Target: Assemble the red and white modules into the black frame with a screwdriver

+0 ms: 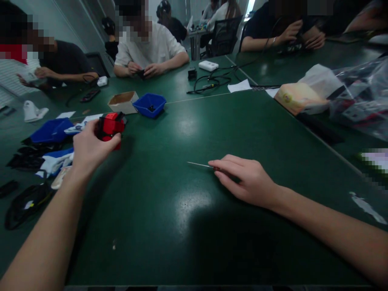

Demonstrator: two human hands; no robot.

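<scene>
My left hand is wrapped round a red and black object at the left of the green table, near a cardboard box and a blue tray. Right of the middle, my right hand is closed on a thin screwdriver. Its metal shaft points left, low over the table, and its handle is mostly hidden under my fingers. The two hands are well apart.
An open cardboard box and a blue tray with small black parts stand beyond my left hand. Gloves, cables and another blue tray lie at left. Plastic bags lie at right. Several people sit beyond.
</scene>
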